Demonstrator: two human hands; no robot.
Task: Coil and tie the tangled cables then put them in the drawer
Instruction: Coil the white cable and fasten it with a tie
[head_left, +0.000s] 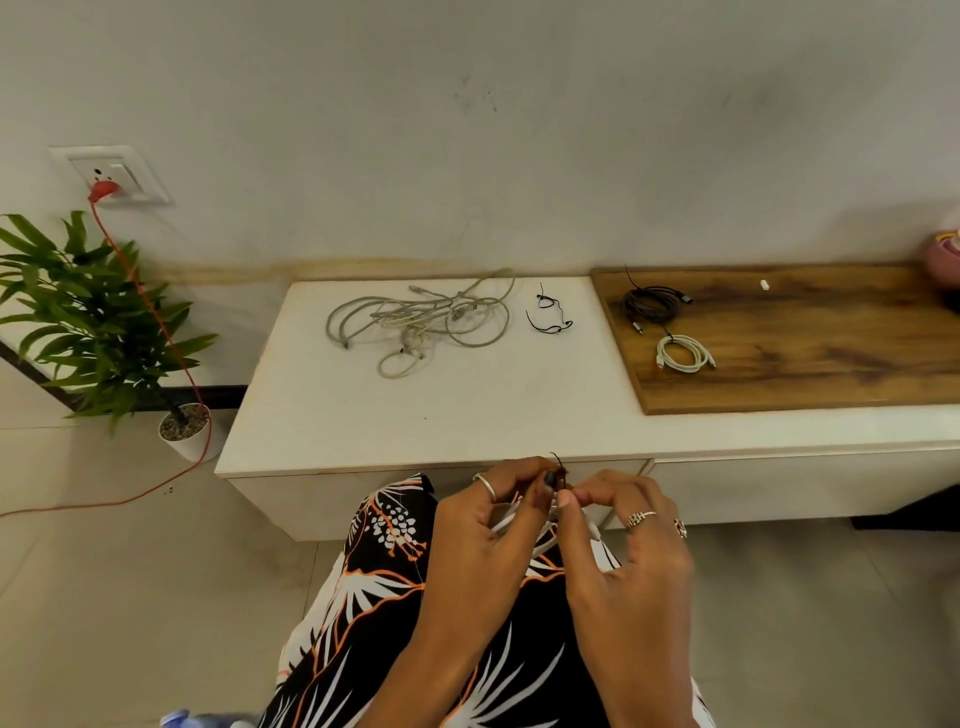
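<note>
Head view: at lower centre of the frame, the left hand (488, 514) and right hand (623, 525) meet over the lap, both pinching a black tie (560, 474) around a white cable (545, 540) held between them. At upper centre, a tangle (415, 322) of pale cables lies on the white cabinet (467, 415) beside two spare ties (548, 314). Right of these, a black coil (652, 304) and white coil (683, 353) rest on the wooden top (805, 353).

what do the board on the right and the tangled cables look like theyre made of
Board: looks like wood or wood-look laminate, brown with dark grain streaks, matte. Tangled cables: pale grey-beige, dull and soft-bending; possibly braided or rubbery jackets, too small to tell.
</note>
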